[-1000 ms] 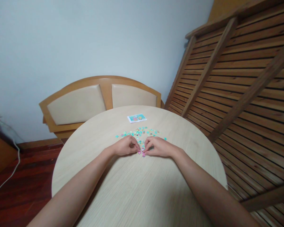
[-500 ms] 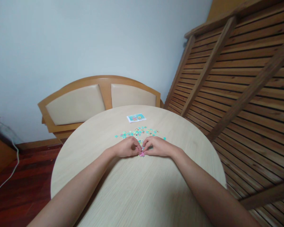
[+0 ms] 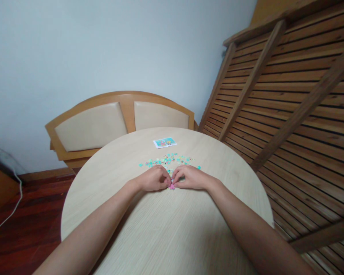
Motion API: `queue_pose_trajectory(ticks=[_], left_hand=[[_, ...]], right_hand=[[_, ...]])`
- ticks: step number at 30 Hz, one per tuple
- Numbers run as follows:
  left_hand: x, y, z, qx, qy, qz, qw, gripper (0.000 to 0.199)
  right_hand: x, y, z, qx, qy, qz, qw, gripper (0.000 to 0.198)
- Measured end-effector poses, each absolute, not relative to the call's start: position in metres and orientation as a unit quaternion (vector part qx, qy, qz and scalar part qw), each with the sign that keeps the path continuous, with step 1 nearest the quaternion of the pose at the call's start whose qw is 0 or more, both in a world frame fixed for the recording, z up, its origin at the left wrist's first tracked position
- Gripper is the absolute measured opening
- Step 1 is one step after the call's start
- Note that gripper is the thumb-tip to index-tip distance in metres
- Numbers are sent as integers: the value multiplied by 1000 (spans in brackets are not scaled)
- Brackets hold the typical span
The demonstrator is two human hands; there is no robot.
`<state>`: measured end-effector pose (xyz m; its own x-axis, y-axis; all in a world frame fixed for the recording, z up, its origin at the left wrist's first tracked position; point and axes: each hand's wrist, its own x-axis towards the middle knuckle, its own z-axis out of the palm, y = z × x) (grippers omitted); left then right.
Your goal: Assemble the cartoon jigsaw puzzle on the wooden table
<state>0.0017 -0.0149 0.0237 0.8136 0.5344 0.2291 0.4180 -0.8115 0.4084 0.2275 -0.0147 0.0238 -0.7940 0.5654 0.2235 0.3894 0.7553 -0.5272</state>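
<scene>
Small pink jigsaw puzzle pieces (image 3: pixel 172 186) lie on the round table between my fingertips. My left hand (image 3: pixel 156 178) comes in from the left, its thumb and fingers pinched at the pink pieces. From the other side my right hand (image 3: pixel 189 177) meets it, also pinching at the same spot. The fingertips nearly touch, and they partly hide the pieces they grip. Just beyond the hands, several loose turquoise and multicoloured puzzle pieces (image 3: pixel 169 159) are scattered. A card with a cartoon picture (image 3: pixel 164 143) lies farther back.
The pale round wooden table (image 3: pixel 149 236) fills the middle. Behind it stands a headboard with cream panels (image 3: pixel 91 128) against the wall. A slatted wooden frame (image 3: pixel 275 91) leans at the right. A white cable (image 3: pixel 20 191) hangs at the left.
Almost nothing differs. Both hands stay pinched over the pink puzzle pieces, with only a slight shift of the fingertips.
</scene>
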Motion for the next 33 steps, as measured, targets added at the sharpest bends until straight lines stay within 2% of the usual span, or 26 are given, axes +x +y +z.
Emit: queue_pose_trajectory(ticks=[6,13,15,18,21,26,33], left_hand=[[-4,-11,25,937,265,166,158,14],[-36,12,10,897,399,191,21,23],[-44,19,1,889,415,194,8,33],[-53,27,-12,869,455,195,-2,47],[-62,33,-18,854,486,188,-7,54],[-82,42,-15,832,526,177,19,51],[-94,45,-8,842,502,193,36,36]], right_hand=[[226,-14,22,-254,-917,241,191,16],[225,-17,23,-256,-920,231,188,16],[223,-17,20,-293,-912,194,211,22],[220,-16,11,-349,-894,137,244,41],[218,-15,1,-376,-893,122,216,55],[219,-13,-3,-385,-902,119,153,52],[230,-3,-2,-448,-879,68,148,43]])
